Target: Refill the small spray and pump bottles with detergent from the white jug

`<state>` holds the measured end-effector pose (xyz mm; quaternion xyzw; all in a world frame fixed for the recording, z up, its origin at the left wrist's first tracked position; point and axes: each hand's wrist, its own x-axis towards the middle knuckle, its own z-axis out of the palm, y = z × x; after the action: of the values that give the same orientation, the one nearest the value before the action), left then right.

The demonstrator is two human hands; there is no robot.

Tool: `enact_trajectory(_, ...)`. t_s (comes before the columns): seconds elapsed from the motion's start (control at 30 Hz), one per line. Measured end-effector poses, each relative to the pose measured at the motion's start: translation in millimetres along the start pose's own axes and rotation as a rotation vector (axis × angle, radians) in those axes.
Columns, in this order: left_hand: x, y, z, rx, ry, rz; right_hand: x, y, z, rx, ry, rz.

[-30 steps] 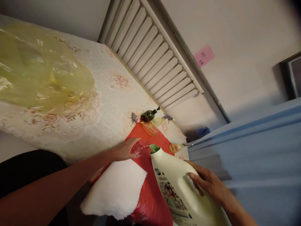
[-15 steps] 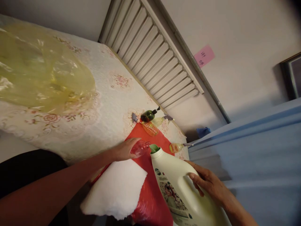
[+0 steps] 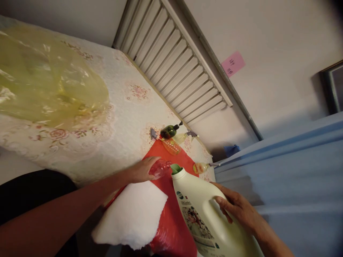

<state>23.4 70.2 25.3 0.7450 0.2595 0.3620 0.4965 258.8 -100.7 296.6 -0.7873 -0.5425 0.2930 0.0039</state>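
Note:
In the head view my left hand (image 3: 142, 169) is closed around a small clear plastic bottle (image 3: 161, 169), its uncapped neck facing right. My right hand (image 3: 232, 204) grips the handle of a large pale-green detergent jug (image 3: 199, 210) with a floral label. The jug's green pouring spout (image 3: 175, 168) is close to the small bottle's mouth; I cannot tell whether they touch, and no stream of liquid shows. Beneath both lies a red plastic sheet (image 3: 183, 160). A white fluffy cloth or pad (image 3: 131, 214) lies on the near side, below my left forearm.
Just beyond stand or lie a dark green pump bottle (image 3: 168, 131), an orange-looking spray bottle (image 3: 171, 146) and a yellowish spray bottle (image 3: 200, 167). A yellow plastic bag (image 3: 53, 78) covers the left of the floral tablecloth (image 3: 118, 139). A radiator (image 3: 171, 64) and blue curtain (image 3: 289, 171) border the table.

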Motion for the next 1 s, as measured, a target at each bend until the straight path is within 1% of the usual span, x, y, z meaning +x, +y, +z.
enact_trajectory(0.47,1.3,-2.3,0.6,-0.019,-0.007,0.005,-0.5,-3.3,-0.6,-0.011,-0.009,-0.003)
enact_trajectory(0.73,-0.4,3.0,-1.6,0.008,-0.012,-0.002,-2.4,-6.9,0.1,0.011,0.009,0.001)
enact_trajectory(0.87,-0.4,-0.5,-0.6,-0.024,0.004,-0.001,-2.2,-8.5,0.8,0.03,0.023,-0.007)
enact_trajectory(1.0,-0.3,-1.9,-0.5,-0.043,0.003,0.024,-0.4,-4.8,2.8,0.047,0.024,-0.027)
